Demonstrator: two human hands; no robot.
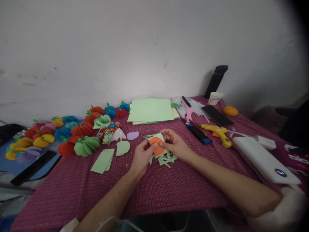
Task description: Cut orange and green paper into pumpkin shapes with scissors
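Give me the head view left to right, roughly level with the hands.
Black bar, red paper ball, green paper ball, pale green paper rectangles, rounded green paper piece, left hand, orange paper piece, right hand, yellow glue gun, white oblong device.

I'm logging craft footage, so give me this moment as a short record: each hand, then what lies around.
Left hand: holds orange piece over light green paper
Right hand: holds the same two from the opposite side
Below hands: light green scraps
Left: round paper ornaments, green rectangles
Behind: pale green sheets
Right: yellow glue gun, white cup
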